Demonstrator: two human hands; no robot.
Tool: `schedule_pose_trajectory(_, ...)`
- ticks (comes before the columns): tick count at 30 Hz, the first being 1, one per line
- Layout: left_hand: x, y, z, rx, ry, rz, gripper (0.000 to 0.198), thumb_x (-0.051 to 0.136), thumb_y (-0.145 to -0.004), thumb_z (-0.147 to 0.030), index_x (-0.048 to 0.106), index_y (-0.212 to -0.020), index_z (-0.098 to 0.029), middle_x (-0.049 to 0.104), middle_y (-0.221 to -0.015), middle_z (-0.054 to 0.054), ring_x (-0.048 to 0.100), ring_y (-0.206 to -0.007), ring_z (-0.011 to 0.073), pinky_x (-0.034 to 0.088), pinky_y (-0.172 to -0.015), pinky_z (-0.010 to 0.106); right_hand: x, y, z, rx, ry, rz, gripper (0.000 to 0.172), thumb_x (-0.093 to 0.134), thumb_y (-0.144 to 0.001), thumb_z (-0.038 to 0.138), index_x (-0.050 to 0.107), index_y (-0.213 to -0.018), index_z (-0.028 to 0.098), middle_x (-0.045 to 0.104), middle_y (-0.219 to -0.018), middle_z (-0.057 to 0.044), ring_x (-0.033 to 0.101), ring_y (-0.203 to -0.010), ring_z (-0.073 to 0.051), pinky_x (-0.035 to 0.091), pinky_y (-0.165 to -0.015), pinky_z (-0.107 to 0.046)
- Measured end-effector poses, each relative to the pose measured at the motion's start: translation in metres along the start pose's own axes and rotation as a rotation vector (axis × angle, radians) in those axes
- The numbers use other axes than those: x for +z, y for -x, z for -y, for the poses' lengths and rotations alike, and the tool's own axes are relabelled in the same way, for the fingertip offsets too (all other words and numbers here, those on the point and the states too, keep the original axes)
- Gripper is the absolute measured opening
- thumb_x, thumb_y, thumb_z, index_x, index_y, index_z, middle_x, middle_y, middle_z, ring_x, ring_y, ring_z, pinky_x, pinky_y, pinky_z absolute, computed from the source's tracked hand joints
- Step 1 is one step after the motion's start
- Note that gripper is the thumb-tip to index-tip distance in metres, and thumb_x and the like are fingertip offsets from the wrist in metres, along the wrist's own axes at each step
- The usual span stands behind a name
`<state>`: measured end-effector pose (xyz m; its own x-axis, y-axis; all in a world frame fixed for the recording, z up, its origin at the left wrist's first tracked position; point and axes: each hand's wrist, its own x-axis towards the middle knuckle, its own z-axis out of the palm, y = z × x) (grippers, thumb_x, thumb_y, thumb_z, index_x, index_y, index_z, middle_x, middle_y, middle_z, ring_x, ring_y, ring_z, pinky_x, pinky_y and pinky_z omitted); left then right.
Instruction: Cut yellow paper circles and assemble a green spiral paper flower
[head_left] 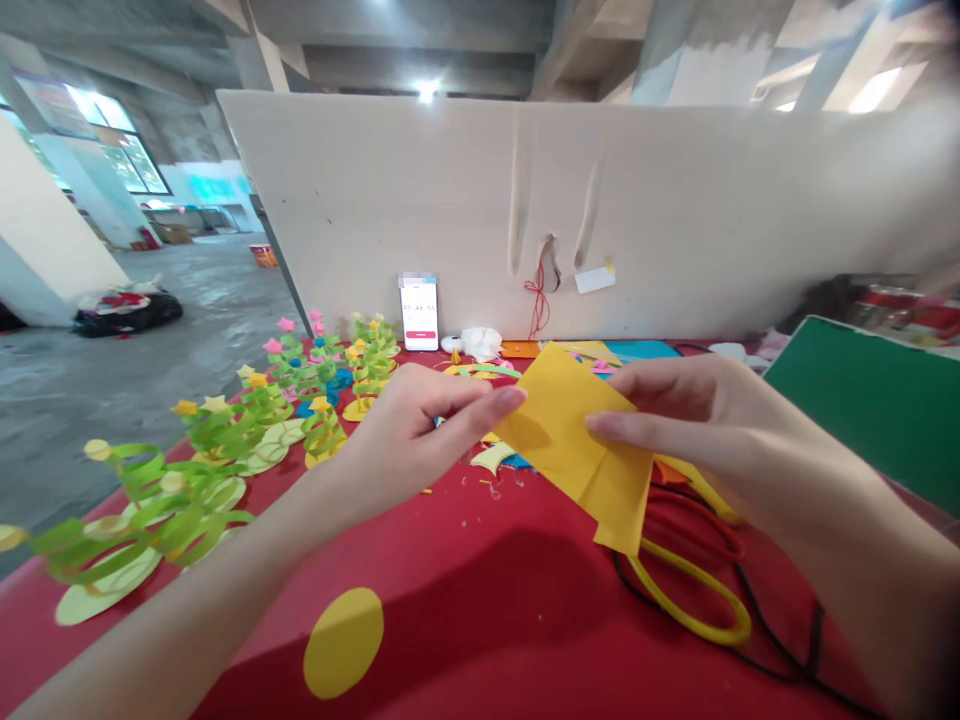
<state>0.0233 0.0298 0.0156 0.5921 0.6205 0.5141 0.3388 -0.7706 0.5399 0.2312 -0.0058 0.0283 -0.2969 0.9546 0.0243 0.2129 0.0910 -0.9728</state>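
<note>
Between my two hands, above the red table [465, 600], is a piece of yellow paper [566, 430] with overlapping layers or a fold at its lower right. My left hand [435, 415] pinches its left corner between thumb and fingers. On the right side, my right hand [682, 410] grips the paper, thumb in front and fingers behind. Below the paper, a yellow scissor handle [697, 590] lies on the table, its blades hidden. A yellow paper circle [343, 642] rests flat at the near side.
Several green paper spirals with star tips [225, 410] stand along the left. A phone showing a timer [419, 315] leans against the white board [390, 200]. Paper scraps [493, 457] lie mid-table. A green board [870, 400] and dark cord [772, 640] are at right.
</note>
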Motion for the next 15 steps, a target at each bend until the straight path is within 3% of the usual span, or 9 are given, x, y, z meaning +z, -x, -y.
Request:
schedule_pose_trajectory(3, -0.002, -0.001, -0.002, -0.049, 0.132, 0.039, 0.033, 0.036, -0.088, -0.027, 0.053, -0.062, -0.016, 0.06, -0.058, -0.002, 0.057, -0.053, 0.0084, 0.042, -0.049, 0.018, 0.001, -0.003, 0.001, 0.009, -0.043, -0.039, 0.008, 0.065, -0.069, 0.028, 0.065, -0.074, 0.022, 0.067, -0.073, -0.002, 0.064, -0.072, -0.022, 0.052, -0.063, -0.029)
schedule_pose_trajectory(7, -0.006, -0.003, -0.001, -0.082, 0.15, 0.012, 0.026, 0.04, -0.087, -0.022, 0.06, -0.071, -0.016, 0.067, -0.064, -0.001, 0.064, -0.062, 0.0109, 0.049, -0.058, 0.018, 0.001, -0.006, 0.003, 0.02, -0.003, -0.111, 0.01, 0.068, -0.064, 0.031, 0.066, -0.07, 0.023, 0.068, -0.071, -0.001, 0.064, -0.069, -0.023, 0.051, -0.062, -0.032)
schedule_pose_trajectory(13, -0.018, -0.003, 0.004, -0.186, 0.01, -0.321, 0.022, 0.046, -0.084, -0.028, 0.062, -0.075, -0.016, 0.068, -0.063, -0.001, 0.066, -0.058, 0.0115, 0.052, -0.056, 0.018, -0.003, -0.001, 0.009, -0.116, 0.382, -0.617, 0.014, 0.063, -0.069, 0.039, 0.066, -0.073, 0.026, 0.067, -0.077, 0.001, 0.062, -0.08, -0.021, 0.047, -0.066, -0.029)
schedule_pose_trajectory(15, -0.025, -0.003, 0.004, -0.205, 0.029, -0.383, 0.017, 0.049, -0.083, -0.027, 0.062, -0.081, -0.016, 0.068, -0.065, -0.001, 0.065, -0.058, 0.0101, 0.053, -0.057, 0.017, -0.001, 0.007, 0.013, -0.157, 0.373, -0.605, 0.012, 0.064, -0.068, 0.04, 0.065, -0.072, 0.029, 0.068, -0.077, 0.002, 0.062, -0.078, -0.02, 0.048, -0.067, -0.029)
